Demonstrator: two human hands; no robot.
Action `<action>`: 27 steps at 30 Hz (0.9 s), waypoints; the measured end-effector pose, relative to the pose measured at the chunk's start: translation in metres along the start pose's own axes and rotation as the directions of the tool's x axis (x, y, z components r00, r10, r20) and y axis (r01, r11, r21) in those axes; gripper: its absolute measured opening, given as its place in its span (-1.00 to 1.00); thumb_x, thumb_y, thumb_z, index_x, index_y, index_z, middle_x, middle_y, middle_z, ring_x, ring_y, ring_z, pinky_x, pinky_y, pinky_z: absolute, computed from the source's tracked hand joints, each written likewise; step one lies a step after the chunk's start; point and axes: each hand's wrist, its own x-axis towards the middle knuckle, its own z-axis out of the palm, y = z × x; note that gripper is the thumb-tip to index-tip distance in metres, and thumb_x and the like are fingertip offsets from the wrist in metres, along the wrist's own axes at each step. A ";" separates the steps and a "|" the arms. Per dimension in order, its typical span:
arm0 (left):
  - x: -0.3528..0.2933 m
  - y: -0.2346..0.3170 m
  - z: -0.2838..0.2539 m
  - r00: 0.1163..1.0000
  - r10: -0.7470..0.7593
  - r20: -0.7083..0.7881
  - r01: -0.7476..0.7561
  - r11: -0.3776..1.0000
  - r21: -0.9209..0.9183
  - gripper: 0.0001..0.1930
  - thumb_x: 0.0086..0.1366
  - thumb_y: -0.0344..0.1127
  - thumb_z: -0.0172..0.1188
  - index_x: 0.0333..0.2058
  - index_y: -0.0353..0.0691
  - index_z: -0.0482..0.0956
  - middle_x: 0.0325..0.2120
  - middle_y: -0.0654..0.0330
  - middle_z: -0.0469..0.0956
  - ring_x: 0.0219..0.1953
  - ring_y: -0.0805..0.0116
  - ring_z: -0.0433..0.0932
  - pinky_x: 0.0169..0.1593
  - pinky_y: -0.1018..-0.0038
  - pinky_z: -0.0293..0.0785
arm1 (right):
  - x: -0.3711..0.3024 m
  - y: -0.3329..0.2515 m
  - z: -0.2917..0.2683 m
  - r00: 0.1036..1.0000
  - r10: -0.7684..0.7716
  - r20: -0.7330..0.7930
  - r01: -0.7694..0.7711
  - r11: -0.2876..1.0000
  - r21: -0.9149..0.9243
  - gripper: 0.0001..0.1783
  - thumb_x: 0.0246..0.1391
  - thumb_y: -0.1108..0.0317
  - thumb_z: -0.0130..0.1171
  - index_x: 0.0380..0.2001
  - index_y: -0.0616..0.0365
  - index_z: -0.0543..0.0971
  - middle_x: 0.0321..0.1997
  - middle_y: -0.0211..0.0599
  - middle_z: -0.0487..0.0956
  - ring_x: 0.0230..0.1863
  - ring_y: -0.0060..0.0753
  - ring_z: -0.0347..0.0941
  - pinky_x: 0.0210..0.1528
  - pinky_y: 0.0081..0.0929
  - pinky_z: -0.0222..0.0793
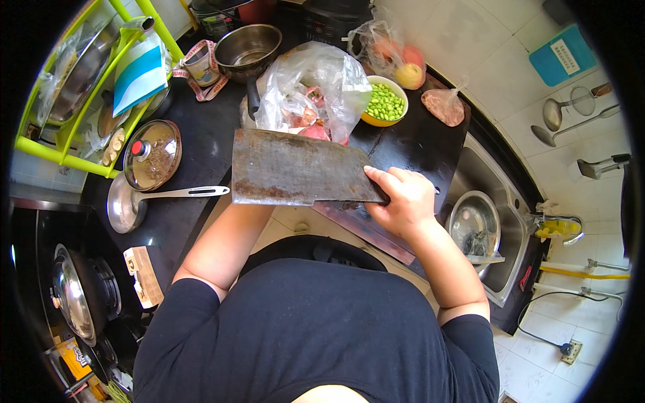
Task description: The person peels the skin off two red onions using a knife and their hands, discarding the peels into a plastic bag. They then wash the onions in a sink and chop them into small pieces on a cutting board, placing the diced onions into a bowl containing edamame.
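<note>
My right hand (406, 201) is closed round the handle end of a broad cleaver (295, 171), its blade dark and stained and reaching leftward in front of me. My left forearm (228, 235) runs up behind the blade, which hides the left hand, so its fingers do not show. Just beyond the blade lies a clear plastic bag (289, 84) holding red onions (314, 129). A yellow bowl (386, 123) of green beans (385, 101) stands right of the bag.
A steel pot (247, 50), a glass lid (156, 161) and a ladle (124, 205) occupy the left counter. Bagged meat (443, 107) lies by the right wall. A sink (514, 255) holding a steel basin (474, 218) is at right; a green rack (60, 154) stands at left.
</note>
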 end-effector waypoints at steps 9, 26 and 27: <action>-0.011 0.016 -0.009 0.974 -0.115 0.196 0.096 0.990 0.106 -0.38 0.01 -0.18 0.29 0.05 -0.24 0.33 0.00 0.13 0.40 -0.01 0.30 0.42 0.01 0.38 0.37 | 0.012 0.002 0.013 0.997 -0.024 0.068 0.023 1.000 0.020 -0.50 -0.52 0.32 0.29 -0.29 0.06 0.57 -0.61 -0.35 0.43 -0.57 -0.23 0.42 -0.49 -0.35 0.34; 0.009 0.027 -0.002 0.989 -0.139 0.042 0.130 0.975 0.178 -0.42 -0.17 -0.56 0.34 -0.07 -0.27 0.41 -0.20 0.24 0.49 -0.13 0.40 0.47 -0.01 0.48 0.40 | -0.001 0.060 0.029 0.925 0.372 0.080 -0.367 0.927 -0.072 -0.72 -0.22 0.23 0.22 -0.36 0.06 0.61 -0.39 -0.21 0.60 -0.36 -0.14 0.54 -0.30 -0.33 0.46; 0.009 0.026 -0.009 0.985 -0.170 0.002 0.165 0.963 0.213 -0.37 -0.17 -0.58 0.34 -0.02 -0.28 0.38 -0.15 0.23 0.48 -0.08 0.37 0.45 0.03 0.46 0.38 | 0.005 0.053 0.027 0.913 0.403 0.060 -0.404 0.915 0.014 -0.73 -0.21 0.24 0.22 -0.36 0.07 0.62 -0.39 -0.20 0.60 -0.35 -0.13 0.54 -0.30 -0.35 0.46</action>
